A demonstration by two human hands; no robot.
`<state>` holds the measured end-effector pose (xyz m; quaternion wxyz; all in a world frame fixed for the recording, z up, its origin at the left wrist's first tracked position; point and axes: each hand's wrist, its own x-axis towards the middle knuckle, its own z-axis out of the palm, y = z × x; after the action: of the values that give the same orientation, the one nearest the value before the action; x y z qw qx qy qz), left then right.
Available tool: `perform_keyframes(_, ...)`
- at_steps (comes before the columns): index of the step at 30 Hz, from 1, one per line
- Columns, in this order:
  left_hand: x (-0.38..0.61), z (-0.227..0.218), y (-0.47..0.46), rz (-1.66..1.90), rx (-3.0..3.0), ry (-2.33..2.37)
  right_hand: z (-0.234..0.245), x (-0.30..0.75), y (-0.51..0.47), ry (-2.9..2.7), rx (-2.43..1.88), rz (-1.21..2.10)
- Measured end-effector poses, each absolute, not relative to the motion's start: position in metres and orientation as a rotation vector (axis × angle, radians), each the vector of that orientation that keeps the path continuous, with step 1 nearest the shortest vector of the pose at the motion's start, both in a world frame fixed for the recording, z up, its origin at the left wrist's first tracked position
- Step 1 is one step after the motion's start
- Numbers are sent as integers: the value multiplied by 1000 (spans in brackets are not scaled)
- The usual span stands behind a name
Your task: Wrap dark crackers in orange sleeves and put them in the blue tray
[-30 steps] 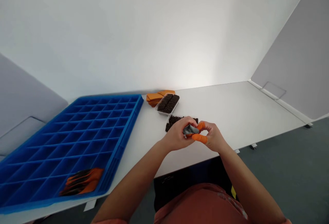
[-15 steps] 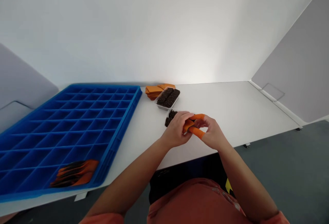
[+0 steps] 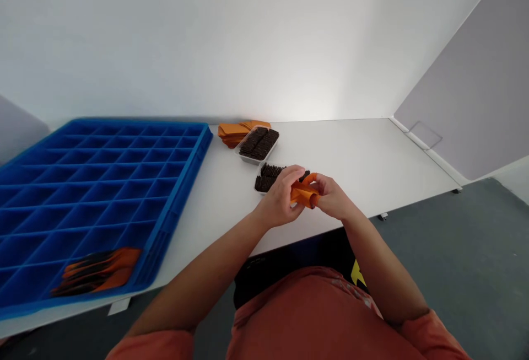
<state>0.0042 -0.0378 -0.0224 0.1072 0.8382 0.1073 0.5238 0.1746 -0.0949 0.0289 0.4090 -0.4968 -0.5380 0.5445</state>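
In front of me, my left hand (image 3: pixel 278 201) grips a folded, thin orange piece (image 3: pixel 305 195) between its thumb and fingers. My right hand (image 3: pixel 334 199) pinches the same piece from the other side; orange covers show on its fingertips. Whether the piece is a pouch or a flat sheet I cannot tell. Just behind the left hand stands a clear box of thin dark pieces (image 3: pixel 266 178), partly hidden by that hand. Farther back, a second box of dark pieces (image 3: pixel 259 144) touches a stack of flat orange pieces (image 3: pixel 232 133).
A large blue compartment tray (image 3: pixel 178 197) takes up the left of the white table (image 3: pixel 372 156). Its near right corner compartment holds several orange-and-black pieces (image 3: pixel 101 270). A white wall (image 3: pixel 264 40) rises along the back edge.
The orange piece has turned between my hands and more of it shows. My right thumb and finger have closed in on it. The whole view has shifted slightly.
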Motion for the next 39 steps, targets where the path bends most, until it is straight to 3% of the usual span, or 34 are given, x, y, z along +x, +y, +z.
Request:
perform_keyframes(8, 3, -22, -39, 1565, 2481, 355, 27, 176, -96, -1420, -1419, 1219)
perform_keyframes(17, 4, -20, -52, 1425, 2568, 240, 34, 192, -97, -1564, -1209, 1572)
perform_keyframes(27, -6, -9, -44, 1315, 2671, 249, 49, 190, -104, -1703, -1221, 1505)
perform_keyframes(39, 2, -8, -49, 1206, 2597, 497, 35, 168, -107, -1693, -1779, 895)
